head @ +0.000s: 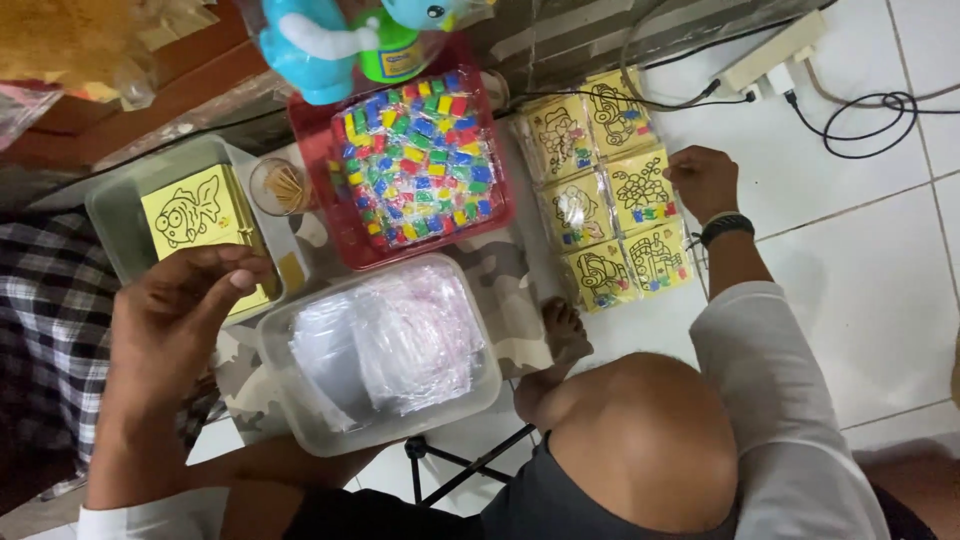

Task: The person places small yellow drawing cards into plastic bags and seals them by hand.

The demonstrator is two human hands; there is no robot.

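My left hand (165, 325) hovers with curled fingers over the near edge of a stack of yellow picture cards (190, 210) with a fish outline. The stack lies in a grey plastic tray (120, 190). My fingertips touch the stack, and whether they grip a card is hidden. My right hand (705, 180), with a dark band on its wrist, rests on the right edge of several yellow picture cards in clear sleeves (610, 190). These are laid in two columns on the white tiled floor. It holds nothing that I can see.
A red tray (330, 215) holds bagged small coloured pieces. A clear tub of plastic bags (390, 350) stands near my knee (640, 440). A small cup of toothpicks (280, 187), a blue toy (310, 45), a power strip (770, 55) and cables (870, 120) lie around.
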